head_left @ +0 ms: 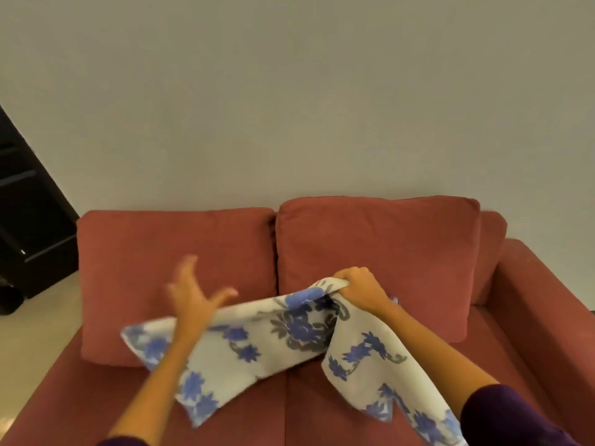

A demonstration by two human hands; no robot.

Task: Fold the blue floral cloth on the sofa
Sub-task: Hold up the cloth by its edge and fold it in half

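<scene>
The white cloth with blue and grey flowers (257,342) hangs in the air above the seat of the red sofa (531,300). My right hand (357,288) is shut on its upper edge near the middle, lifting it in front of the back cushions. From that grip the cloth sags left and down, and another part drapes over my right forearm. My left hand (190,294) is blurred, fingers spread, above the cloth's left part and holding nothing. My left forearm crosses in front of the cloth.
Two red back cushions (376,239) lean against a plain wall. The sofa's right armrest (553,310) rises at the right. A dark shelf unit (29,214) stands on the pale floor at the far left.
</scene>
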